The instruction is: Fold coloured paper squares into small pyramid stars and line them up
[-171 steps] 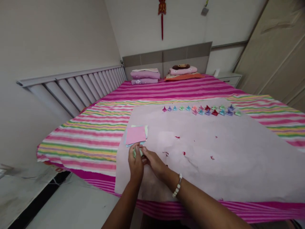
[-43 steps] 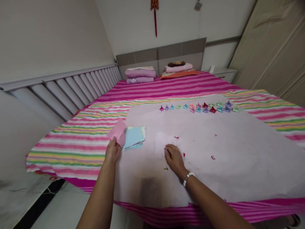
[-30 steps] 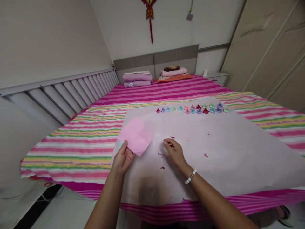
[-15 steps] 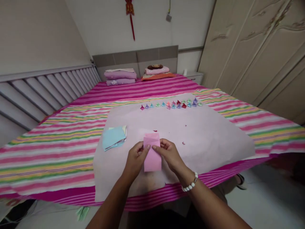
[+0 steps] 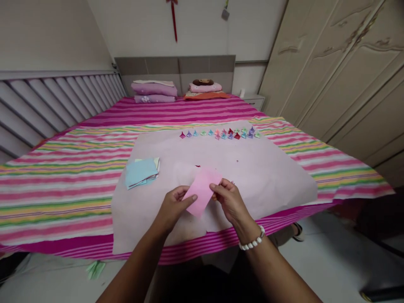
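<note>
A pink paper [image 5: 202, 190], folded to a tilted rectangle, is pinched between both of my hands just above a large pale sheet [image 5: 268, 176] spread over the bed. My left hand [image 5: 173, 207] grips its lower left edge with the fingers closed on it. My right hand [image 5: 229, 201], with a white bead bracelet on the wrist, holds the right edge. To the left on the sheet lies a small stack of coloured paper squares [image 5: 140, 172], light blue on top. A row of several small folded paper shapes [image 5: 221, 134] stands along the far edge of the sheet.
The bed carries a striped pink, green and yellow cover [image 5: 63, 185]. Folded bedding [image 5: 154, 90] and a pillow pile [image 5: 205, 89] lie at the headboard. Cream wardrobe doors [image 5: 341, 71] stand at the right. A green paper scrap [image 5: 95, 269] is on the floor.
My left hand lifted the pink sheet off the stack, both hands brought it to the middle and folded it, and it is now tilted. The view has swung to the right.
</note>
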Tool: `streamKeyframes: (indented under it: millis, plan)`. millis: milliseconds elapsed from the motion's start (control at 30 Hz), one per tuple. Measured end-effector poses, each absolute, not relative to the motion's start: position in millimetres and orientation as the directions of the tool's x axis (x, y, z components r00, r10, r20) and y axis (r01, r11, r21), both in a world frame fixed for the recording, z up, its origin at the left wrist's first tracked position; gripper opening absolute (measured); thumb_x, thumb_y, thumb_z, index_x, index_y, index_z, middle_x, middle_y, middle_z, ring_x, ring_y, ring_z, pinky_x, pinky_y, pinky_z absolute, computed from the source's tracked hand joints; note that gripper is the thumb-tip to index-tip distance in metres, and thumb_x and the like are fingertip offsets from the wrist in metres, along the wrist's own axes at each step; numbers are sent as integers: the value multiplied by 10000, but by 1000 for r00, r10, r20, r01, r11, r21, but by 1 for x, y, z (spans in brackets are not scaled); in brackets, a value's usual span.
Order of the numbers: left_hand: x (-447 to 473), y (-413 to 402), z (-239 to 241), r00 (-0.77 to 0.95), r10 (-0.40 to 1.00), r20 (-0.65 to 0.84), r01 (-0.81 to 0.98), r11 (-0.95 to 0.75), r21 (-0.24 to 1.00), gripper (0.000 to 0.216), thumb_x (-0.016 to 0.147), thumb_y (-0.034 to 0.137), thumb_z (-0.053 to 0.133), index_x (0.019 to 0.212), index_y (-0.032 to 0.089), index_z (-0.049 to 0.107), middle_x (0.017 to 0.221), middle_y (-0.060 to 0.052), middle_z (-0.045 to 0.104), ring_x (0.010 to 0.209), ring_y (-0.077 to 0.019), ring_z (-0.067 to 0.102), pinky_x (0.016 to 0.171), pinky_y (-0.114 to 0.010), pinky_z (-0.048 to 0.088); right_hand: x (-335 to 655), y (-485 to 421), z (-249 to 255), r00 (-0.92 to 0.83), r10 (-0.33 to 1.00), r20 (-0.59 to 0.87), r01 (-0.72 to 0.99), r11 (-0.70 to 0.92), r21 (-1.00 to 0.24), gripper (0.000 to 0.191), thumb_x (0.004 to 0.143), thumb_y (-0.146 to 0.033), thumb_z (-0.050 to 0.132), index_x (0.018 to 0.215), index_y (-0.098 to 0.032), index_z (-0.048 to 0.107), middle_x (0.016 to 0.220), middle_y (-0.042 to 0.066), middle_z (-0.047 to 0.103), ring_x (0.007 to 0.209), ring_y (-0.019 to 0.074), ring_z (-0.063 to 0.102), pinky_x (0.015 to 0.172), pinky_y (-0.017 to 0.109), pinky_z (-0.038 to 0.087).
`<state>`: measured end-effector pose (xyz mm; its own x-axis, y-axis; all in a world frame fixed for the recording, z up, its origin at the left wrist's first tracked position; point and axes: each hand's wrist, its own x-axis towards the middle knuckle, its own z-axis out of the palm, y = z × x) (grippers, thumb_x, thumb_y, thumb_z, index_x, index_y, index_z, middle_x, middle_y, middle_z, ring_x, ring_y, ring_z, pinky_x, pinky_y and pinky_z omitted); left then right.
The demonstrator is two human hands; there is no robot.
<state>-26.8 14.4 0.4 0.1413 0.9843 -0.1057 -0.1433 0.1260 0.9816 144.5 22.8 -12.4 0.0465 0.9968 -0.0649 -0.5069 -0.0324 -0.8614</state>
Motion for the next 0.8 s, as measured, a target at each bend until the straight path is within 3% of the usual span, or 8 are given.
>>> streamKeyframes:
  millis: [133, 233, 300, 433, 533, 633, 700, 800]
  plan:
    - [-30, 18, 2, 26, 996, -87, -409, 90, 908, 384, 662, 342, 798, 987, 167, 693, 924, -56, 731, 859, -190, 663, 772, -287, 501, 146, 19, -14, -4, 995, -99, -581, -83, -810, 203, 593, -207, 806, 717, -163, 652, 555, -29, 626, 480, 102, 561, 462, 211, 440]
    - [-20, 14, -5, 119, 990, -78, -637, 136, 759, 422, 705, 471, 742, 1005, 183, 675, 1084, -75, 697, 1065, -209, 617, 903, -305, 482, 138, 14, -15, 1, 993, -121, -671, -89, -736, 239, 579, -182, 823, 744, -165, 651, 625, -13, 663, 544, 123, 622, 517, 224, 504]
    - [-10, 9, -10, 196, 976, -94, -674, 203, 710, 399, 676, 465, 769, 941, 182, 675, 1102, -75, 691, 1097, -218, 608, 932, -314, 476, 130, 10, -17, -19, 991, -129, -701, -106, -706, 247, 584, -182, 828, 760, -164, 655, 652, -5, 677, 569, 133, 640, 551, 237, 528]
    - [3, 4, -13, 219, 968, -124, -607, 235, 759, 239, 704, 343, 766, 707, 145, 633, 873, -86, 726, 1019, -253, 647, 912, -357, 497, 119, 1, -24, -117, 986, -119, -623, -166, -764, 233, 646, -246, 805, 804, -148, 666, 674, 28, 695, 598, 155, 647, 578, 262, 531]
    - [0, 6, -6, 145, 976, -160, -595, 215, 775, 212, 720, 306, 748, 764, 130, 637, 865, -103, 735, 1021, -267, 656, 915, -377, 501, 122, -3, -32, -45, 999, 2, -467, -19, -884, 304, 703, -326, 773, 935, -165, 661, 789, 44, 704, 667, 161, 643, 609, 277, 527]
    - [-10, 5, 3, 124, 971, -206, -590, 239, 771, 224, 756, 260, 719, 905, 108, 648, 916, -119, 741, 1025, -262, 666, 939, -403, 496, 133, -4, -37, 124, 949, 289, -113, 302, -946, 705, 663, -333, 809, 1294, -253, 505, 1218, 103, 609, 955, 230, 626, 777, 378, 538]
    - [-15, 3, 7, 159, 957, -241, -569, 288, 770, 219, 790, 234, 685, 955, 95, 650, 936, -134, 744, 1030, -267, 670, 952, -420, 493, 142, -5, -38, 93, 851, 517, 214, 490, -845, 890, 653, -312, 821, 1417, -308, 366, 1417, 124, 433, 1173, 293, 521, 910, 471, 489]
    - [-19, 0, 11, 198, 943, -268, -543, 333, 771, 241, 812, 210, 659, 1022, 93, 649, 981, -143, 742, 1037, -268, 671, 953, -428, 500, 149, -8, -35, -105, 686, 720, 499, 662, -559, 725, 748, -206, 728, 1390, -344, 423, 1497, 88, 309, 1333, 330, 357, 1028, 544, 380]
